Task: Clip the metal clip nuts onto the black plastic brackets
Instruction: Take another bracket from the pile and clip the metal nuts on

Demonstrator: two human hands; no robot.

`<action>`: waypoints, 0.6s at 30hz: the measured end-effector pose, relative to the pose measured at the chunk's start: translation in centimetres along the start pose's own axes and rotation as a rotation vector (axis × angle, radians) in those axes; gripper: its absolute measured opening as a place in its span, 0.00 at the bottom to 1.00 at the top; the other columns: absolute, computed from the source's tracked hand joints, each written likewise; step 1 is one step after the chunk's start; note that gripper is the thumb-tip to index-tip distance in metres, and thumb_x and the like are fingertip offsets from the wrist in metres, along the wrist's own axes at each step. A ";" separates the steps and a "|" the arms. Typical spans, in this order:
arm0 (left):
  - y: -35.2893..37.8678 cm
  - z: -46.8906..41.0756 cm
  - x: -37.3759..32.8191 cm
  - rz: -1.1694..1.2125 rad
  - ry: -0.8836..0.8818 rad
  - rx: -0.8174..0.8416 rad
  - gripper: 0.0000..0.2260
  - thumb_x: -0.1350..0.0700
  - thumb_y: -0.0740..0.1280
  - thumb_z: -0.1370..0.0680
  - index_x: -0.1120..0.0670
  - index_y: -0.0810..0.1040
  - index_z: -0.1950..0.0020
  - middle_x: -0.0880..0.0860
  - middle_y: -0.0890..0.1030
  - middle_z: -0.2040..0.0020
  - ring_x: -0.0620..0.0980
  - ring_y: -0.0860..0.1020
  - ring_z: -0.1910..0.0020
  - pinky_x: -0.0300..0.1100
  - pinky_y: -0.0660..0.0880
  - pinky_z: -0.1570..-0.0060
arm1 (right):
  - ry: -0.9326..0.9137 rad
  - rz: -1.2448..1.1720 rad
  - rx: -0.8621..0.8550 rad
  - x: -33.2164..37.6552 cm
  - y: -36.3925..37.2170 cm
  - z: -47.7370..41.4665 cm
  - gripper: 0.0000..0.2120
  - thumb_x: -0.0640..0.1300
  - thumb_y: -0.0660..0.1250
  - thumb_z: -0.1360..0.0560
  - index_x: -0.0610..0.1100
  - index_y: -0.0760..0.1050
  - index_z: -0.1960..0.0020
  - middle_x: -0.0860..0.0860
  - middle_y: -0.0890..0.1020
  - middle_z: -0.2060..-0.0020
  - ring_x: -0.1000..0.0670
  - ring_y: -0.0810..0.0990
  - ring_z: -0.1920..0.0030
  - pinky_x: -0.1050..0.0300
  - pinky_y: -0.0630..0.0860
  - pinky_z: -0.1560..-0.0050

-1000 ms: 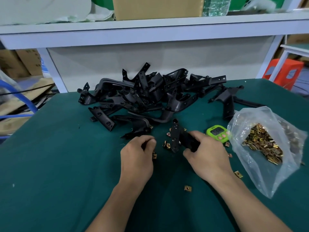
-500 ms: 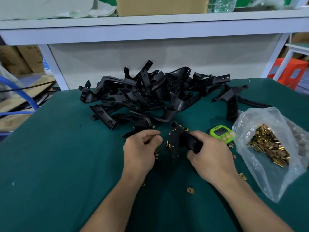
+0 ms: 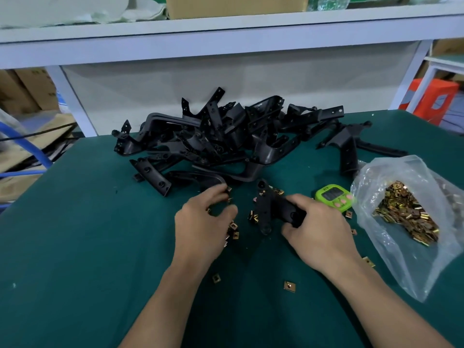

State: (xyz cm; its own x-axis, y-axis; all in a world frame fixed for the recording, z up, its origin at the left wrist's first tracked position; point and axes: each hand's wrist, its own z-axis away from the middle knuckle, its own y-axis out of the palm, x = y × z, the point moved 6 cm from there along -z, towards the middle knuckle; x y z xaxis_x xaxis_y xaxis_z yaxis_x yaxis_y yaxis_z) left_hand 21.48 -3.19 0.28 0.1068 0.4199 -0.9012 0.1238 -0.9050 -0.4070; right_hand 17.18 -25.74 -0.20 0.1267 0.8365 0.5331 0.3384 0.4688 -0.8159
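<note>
Head view, looking down on a dark green tabletop (image 3: 75, 247). The person's right hand (image 3: 319, 229) has its fingers wrapped round the thick end of one black plastic bracket (image 3: 265, 212), and the long arm of the part points away from them. I can't tell whether it's resting on the table or held just above it.

The left hand (image 3: 200, 227) sits right beside it with the fingers curled and the thumb tucked in towards the forefinger, directly over a little scatter of loose gold-coloured metal clip nuts (image 3: 233, 231). Whether it's actually pinching one of them or just hovering, I honestly can't make out.

Behind both hands there's a big tangled pile of black plastic brackets (image 3: 213, 141) heaped near the back edge of the table. Off to the right lies a clear plastic bag (image 3: 391, 177) with a heap of clip nuts (image 3: 406, 214) inside. A lime-green digital timer (image 3: 334, 197) sits between the held bracket and the bag, just beside the right hand.

A couple of stray clip nuts lie nearer the person: one between the forearms (image 3: 289, 286), one by the left wrist (image 3: 216, 278).

Above the back of the table runs a white shelf (image 3: 226, 28) with a cardboard box (image 3: 236, 6) on it. Far right there's an orange stool (image 3: 434, 99).
</note>
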 end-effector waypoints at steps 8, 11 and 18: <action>-0.4 1.2 -1.3 -0.508 0.295 -0.041 0.04 0.50 0.71 0.30 0.41 0.85 0.62 0.38 0.81 0.59 0.40 0.72 0.52 0.40 0.69 0.49 | 0.015 -0.016 0.010 0.0 0.0 0.0 0.18 0.48 0.72 0.32 0.64 0.76 0.45 0.59 0.81 0.65 0.48 0.79 0.61 0.53 0.77 0.60; 0.4 1.7 -1.2 -0.675 0.255 0.087 0.07 0.39 0.70 0.29 0.37 0.85 0.54 0.37 0.82 0.55 0.42 0.75 0.54 0.40 0.65 0.58 | 0.013 -0.022 0.015 0.0 0.0 0.0 0.19 0.48 0.72 0.32 0.63 0.76 0.44 0.59 0.81 0.65 0.49 0.80 0.61 0.53 0.78 0.61; 1.2 1.6 -1.4 -0.684 0.258 0.126 0.05 0.49 0.71 0.21 0.43 0.86 0.48 0.42 0.80 0.51 0.44 0.77 0.56 0.36 0.64 0.64 | 0.026 -0.058 0.027 0.0 -0.1 0.0 0.19 0.49 0.72 0.33 0.63 0.77 0.44 0.59 0.81 0.64 0.48 0.80 0.60 0.52 0.79 0.58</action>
State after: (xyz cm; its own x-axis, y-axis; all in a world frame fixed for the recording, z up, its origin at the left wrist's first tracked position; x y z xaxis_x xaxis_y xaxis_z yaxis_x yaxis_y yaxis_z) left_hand 19.95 -4.99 0.79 0.2765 0.8812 -0.3835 0.1331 -0.4303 -0.8928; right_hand 17.17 -25.85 -0.12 0.1321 0.8002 0.5850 0.3207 0.5239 -0.7891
